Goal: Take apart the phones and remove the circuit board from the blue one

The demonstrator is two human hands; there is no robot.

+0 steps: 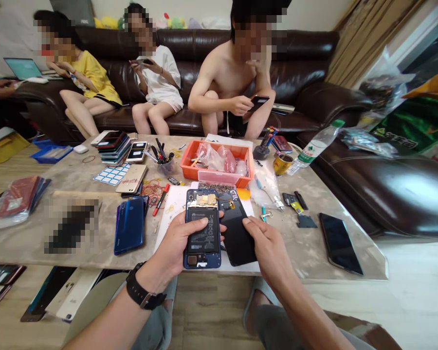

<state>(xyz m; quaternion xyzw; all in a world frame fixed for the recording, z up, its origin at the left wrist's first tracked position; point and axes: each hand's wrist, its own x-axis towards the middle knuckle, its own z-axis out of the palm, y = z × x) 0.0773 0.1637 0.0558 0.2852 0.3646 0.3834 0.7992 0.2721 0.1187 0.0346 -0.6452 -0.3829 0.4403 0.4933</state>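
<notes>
At the left of the work area, the blue phone (129,226) lies on the table (95,260), its long axis running near to far, well apart from both hands. The red marker (161,199) lies to its right, beside the white sheet (175,199). Right of these, the left hand (177,238) grips the open phone (203,238) by its sides, above the near part of the sheet: thumb over the battery, fingertips showing past the right edge. The open phone's long axis runs almost straight from near to far, board at the far end, battery facing up. Directly right of it is the cover (237,236), its far end leaning left, so that the two long axes converge toward the far side. The camera lens is at the open phone's far left corner and the cover's camera cut-out at its far right, a mirrored arrangement. Contact between the left fingertips and the cover cannot be determined. The right hand (268,240) pinches the cover's right edge and is the nearer hand to that part. Farther right, the black phone (340,243) lies on the table, its far end also angled left.
</notes>
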